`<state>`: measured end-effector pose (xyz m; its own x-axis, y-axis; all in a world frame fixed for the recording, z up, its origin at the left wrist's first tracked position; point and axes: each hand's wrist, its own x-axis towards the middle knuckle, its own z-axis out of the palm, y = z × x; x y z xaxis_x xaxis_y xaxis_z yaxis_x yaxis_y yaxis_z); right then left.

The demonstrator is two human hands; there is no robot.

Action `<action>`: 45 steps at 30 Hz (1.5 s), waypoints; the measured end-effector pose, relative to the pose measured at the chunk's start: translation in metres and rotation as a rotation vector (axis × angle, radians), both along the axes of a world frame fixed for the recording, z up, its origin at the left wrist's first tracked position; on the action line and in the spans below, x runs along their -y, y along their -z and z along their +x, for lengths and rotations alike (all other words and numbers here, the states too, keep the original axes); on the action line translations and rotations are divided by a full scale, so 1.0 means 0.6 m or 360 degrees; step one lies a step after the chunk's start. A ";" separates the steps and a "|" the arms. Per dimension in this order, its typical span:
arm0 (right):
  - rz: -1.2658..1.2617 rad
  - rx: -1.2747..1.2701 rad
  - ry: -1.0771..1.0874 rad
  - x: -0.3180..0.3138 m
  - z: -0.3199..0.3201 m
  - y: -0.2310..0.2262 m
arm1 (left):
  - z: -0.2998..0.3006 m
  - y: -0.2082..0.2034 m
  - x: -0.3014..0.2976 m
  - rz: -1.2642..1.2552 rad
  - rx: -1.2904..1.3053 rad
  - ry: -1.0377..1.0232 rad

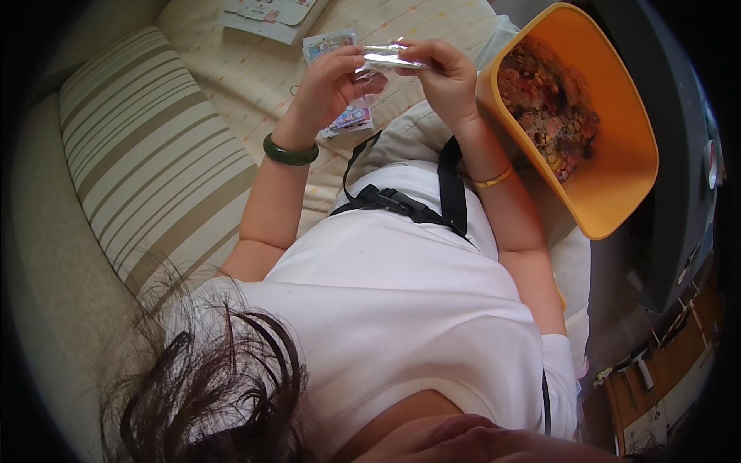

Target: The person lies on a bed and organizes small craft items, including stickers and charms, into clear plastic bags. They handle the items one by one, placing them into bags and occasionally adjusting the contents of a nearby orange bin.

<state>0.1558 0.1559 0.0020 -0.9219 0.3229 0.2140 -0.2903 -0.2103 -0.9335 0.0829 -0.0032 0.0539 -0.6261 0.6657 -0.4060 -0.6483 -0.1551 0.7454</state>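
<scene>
The left hand (330,86) is pinching one end of a shiny wrapper (390,59) between thumb and fingers, and the right hand (448,73) is gripping the other end with its fingertips. The wrapper is lying between the two hands, its long axis running roughly left to right; both hands are touching it, so neither is nearer. It is sitting at the fingertips, off the cloth, with clear film hanging toward the left palm; its contents I cannot tell.

Beyond, a printed sheet (324,42) is lying on the patterned cloth (231,69) just past the left hand, and a purple packet (351,119) is showing below it. A white box (297,23) is resting farther off. Beside the cloth's right edge, an orange bin (621,154) is standing tilted, holding mixed scraps (544,108), its near rim close to the right wrist. A striped cushion (147,131) is leaning along the left.
</scene>
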 end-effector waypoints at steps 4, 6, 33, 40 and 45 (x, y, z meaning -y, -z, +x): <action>0.0774 -0.0317 0.0155 -0.009 -0.007 0.010 | 0.003 0.030 -0.003 -0.0274 -0.0504 -0.0020; 0.0677 -0.0228 0.0028 -0.011 -0.006 0.002 | -0.001 0.042 0.002 -0.0291 -0.0563 -0.0013; -0.0965 0.0417 -0.0209 -0.001 0.003 -0.010 | -0.035 0.050 0.016 0.0275 0.0143 -0.0520; -0.0917 0.0501 -0.0387 0.001 0.011 -0.034 | -0.039 0.054 0.004 0.0226 -0.0018 -0.0758; -0.0709 0.0625 -0.0471 0.010 0.013 -0.045 | -0.030 0.045 -0.015 0.0002 -0.0581 -0.0954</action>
